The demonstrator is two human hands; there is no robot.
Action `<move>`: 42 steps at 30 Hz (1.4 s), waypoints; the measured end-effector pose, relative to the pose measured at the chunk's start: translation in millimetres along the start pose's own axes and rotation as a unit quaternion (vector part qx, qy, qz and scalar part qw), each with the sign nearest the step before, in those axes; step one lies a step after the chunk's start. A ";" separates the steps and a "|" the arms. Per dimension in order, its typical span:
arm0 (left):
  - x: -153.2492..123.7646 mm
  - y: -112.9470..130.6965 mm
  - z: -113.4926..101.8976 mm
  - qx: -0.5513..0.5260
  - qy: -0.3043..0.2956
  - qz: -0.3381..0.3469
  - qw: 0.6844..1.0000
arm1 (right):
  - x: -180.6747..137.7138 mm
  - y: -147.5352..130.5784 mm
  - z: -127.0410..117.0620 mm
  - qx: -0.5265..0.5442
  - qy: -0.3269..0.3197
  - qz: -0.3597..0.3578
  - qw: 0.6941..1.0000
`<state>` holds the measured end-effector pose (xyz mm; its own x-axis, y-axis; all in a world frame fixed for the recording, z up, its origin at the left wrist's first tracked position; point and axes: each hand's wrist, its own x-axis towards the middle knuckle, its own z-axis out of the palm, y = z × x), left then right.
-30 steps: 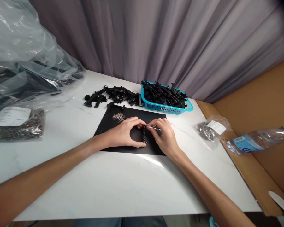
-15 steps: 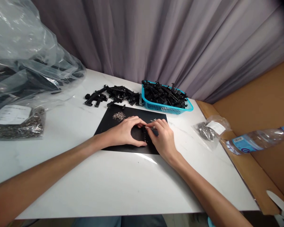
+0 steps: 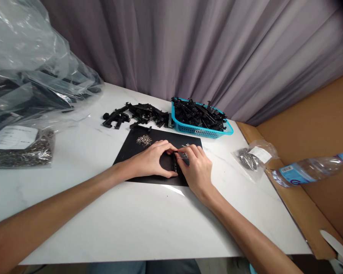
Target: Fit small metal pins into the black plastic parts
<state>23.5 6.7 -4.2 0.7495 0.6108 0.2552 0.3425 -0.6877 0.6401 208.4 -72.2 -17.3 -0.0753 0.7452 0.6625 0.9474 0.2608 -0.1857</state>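
Note:
Both hands work over a black mat [image 3: 131, 156] on the white table. My left hand [image 3: 153, 163] curls around a narrow black plastic part [image 3: 174, 164], thumb below and fingers above it. My right hand [image 3: 196, 169] pinches a thin silver metal pin [image 3: 182, 153] against the top end of that part. A small heap of silver pins [image 3: 143, 140] lies on the mat's far left. A few more pins [image 3: 185, 145] lie just beyond my right fingers.
Loose black plastic parts [image 3: 137, 114] lie behind the mat. A blue basket [image 3: 201, 131] full of such parts stands at the back. Big clear bags [image 3: 25, 87] fill the left. A small bag of metal pieces [image 3: 250, 156], a water bottle [image 3: 308, 170] and a cardboard wall [image 3: 326, 125] are on the right.
My right hand has slid a little left and nearer, closing in on the black part with the pin. The left hand has kept its place.

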 end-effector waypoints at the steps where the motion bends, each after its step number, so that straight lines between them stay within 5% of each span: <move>1: 0.4 -0.7 0.3 -0.001 0.000 0.001 1.000 | -0.5 0.4 0.3 -0.013 0.006 -0.012 1.000; 7: 3.2 -0.6 0.7 -0.027 0.007 -0.005 1.000 | -5.3 -1.8 2.3 -0.065 -0.007 -0.054 0.996; 29: 5.6 6.1 -0.7 -0.045 0.015 -0.021 0.999 | -15.1 3.6 9.3 0.008 -0.034 -0.113 0.993; 36: 3.4 1.2 0.9 -0.032 0.019 -0.018 0.999 | -8.1 6.0 -2.1 0.104 -0.067 -0.063 0.990; 42: 0.9 -0.6 3.5 -0.027 0.018 -0.002 0.999 | 8.3 22.8 -18.4 0.153 0.025 0.051 0.987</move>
<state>26.0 6.2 -6.9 0.7264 0.6286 0.2777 0.3139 -0.6630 0.6796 235.1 -71.4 -2.7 0.0385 0.7483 0.6623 0.8105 0.3642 -0.4586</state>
